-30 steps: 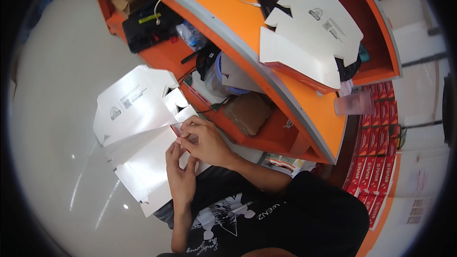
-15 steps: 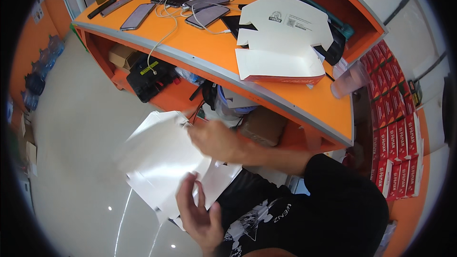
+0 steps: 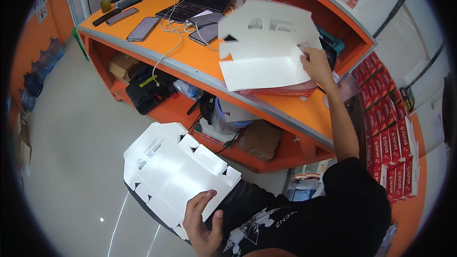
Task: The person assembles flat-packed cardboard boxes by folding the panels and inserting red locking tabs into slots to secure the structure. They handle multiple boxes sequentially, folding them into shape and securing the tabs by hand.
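Across my lap lies a flat white box blank, with notched edges and small dark print. My left hand rests at its near edge, fingers spread and gripping nothing. My right arm reaches up to the desk. There my right hand pinches the side of a partly folded white box, with its printed lid panel standing open. The box sits over a red-sided carton at the desk's front edge. Whether another folded box lies beneath is hidden.
The orange desk holds phones, a laptop and tangled white cables. A clear plastic cup stands right of the box. Red boxes are stacked at the right. Under the desk are a black case and a bucket.
My right hand has moved from the blanks on my lap up to the desk, onto the partly folded box. My left hand stays by the lap blank. The view has shifted slightly.
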A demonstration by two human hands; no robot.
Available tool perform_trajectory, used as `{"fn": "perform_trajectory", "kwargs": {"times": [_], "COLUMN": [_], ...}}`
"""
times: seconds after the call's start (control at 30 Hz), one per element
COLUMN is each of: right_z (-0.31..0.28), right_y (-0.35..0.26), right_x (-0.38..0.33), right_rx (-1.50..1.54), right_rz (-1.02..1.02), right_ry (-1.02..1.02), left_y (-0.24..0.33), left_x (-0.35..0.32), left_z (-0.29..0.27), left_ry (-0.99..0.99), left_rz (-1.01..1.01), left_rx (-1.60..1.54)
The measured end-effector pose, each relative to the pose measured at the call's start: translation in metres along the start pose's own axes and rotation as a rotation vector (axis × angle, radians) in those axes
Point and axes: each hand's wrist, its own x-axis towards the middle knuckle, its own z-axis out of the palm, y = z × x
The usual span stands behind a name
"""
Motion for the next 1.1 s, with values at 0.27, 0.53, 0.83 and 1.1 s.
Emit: {"fn": "perform_trajectory", "kwargs": {"times": [0.27, 0.53, 0.83, 1.1], "right_z": [0.019, 0.035, 0.073, 0.057], "right_y": [0.004, 0.023, 0.106, 0.1], "right_x": [-0.021, -0.009, -0.01, 0.015], "right_rx": [-0.108, -0.205, -0.114, 0.064], "right_rz": [0.331, 0.25, 0.02, 0.17], "right_ry": [-0.258, -0.519, -0.349, -0.533], "left_y": [0.009, -0.006, -0.015, -0.035], "left_x": [0.012, 0.016, 0.022, 0.01], "left_z": [0.001, 0.016, 0.008, -0.019], "left_ry": [-0.057, -0.048, -0.082, 0.079], "left_rz": [-0.039, -0.06, -0.116, -0.184], "left_rx": [0.101, 0.066, 0.063, 0.094]}}
